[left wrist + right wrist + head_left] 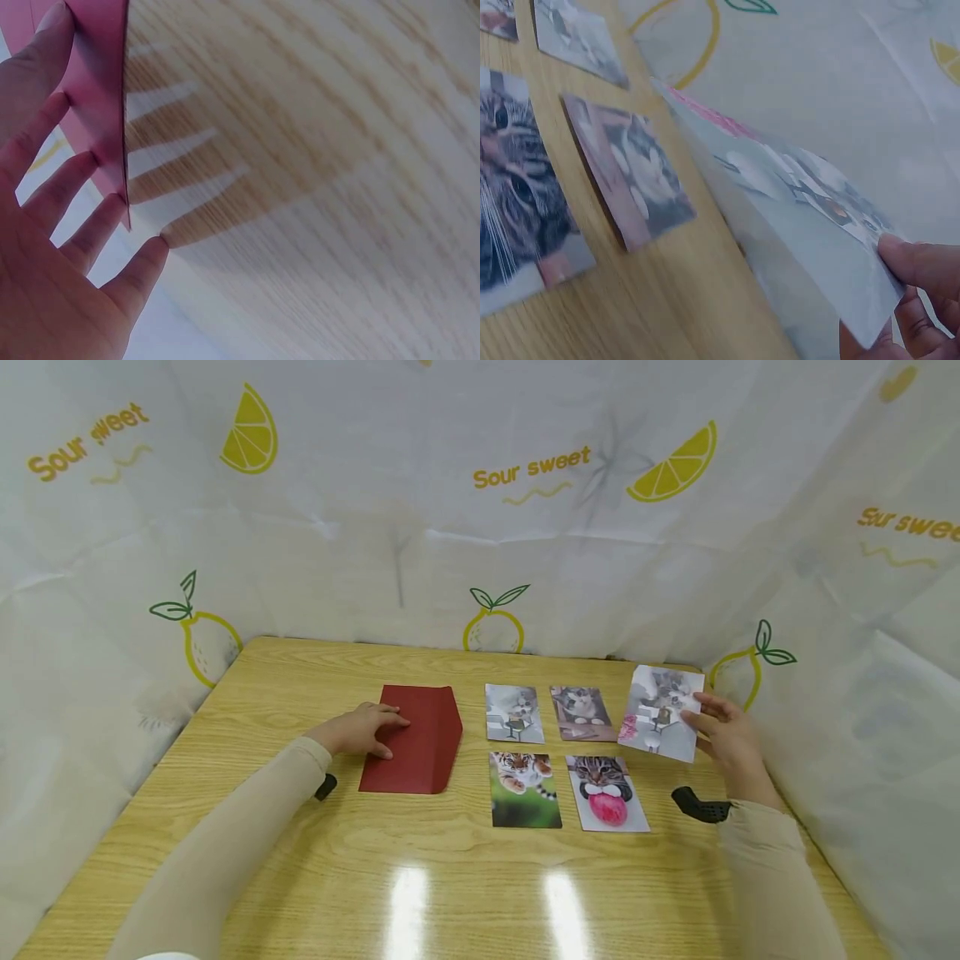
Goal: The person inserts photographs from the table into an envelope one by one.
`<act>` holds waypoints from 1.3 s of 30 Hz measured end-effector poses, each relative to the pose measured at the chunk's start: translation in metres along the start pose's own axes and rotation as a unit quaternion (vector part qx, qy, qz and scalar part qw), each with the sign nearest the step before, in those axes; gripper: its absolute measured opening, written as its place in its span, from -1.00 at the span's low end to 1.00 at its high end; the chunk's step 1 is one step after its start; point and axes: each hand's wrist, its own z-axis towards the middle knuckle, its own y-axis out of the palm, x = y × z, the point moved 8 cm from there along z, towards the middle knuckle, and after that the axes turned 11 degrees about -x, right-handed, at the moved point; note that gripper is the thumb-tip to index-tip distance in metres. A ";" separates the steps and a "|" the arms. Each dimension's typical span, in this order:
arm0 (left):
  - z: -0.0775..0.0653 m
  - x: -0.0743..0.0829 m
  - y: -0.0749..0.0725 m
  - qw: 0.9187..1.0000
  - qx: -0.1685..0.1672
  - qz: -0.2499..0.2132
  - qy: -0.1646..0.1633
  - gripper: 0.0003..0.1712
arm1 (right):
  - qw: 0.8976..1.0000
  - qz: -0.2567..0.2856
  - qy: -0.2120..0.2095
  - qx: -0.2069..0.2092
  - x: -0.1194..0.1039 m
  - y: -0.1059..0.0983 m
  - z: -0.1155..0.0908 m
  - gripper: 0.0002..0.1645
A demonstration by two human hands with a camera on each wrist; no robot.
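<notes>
In the head view my left hand [362, 729] rests with spread fingers on the left part of a dark red envelope [412, 743] lying on the table. The left wrist view shows the fingertips touching the envelope [97, 82] near its edge, with the little finger beside it on the wood. On the far right, my right hand [731, 739] pinches a cat photo card [660, 710] by its right edge, thumb on the picture side. That card is tilted and lifted off the table; in the right wrist view the card [795, 217] slants up from the hand.
Beside the envelope lie a white cat card [514, 714], a grey-and-white cat card [583, 714], a tiger card [525, 789] and a tabby card with a pink ball [606, 793]. A patterned white cloth [420, 568] hangs behind the wooden table [480, 885].
</notes>
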 end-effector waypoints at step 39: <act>0.000 0.000 0.000 1.000 -0.003 0.002 -0.008 -0.31 | 0.983 -0.033 0.022 -0.177 0.022 0.242 0.010 -0.49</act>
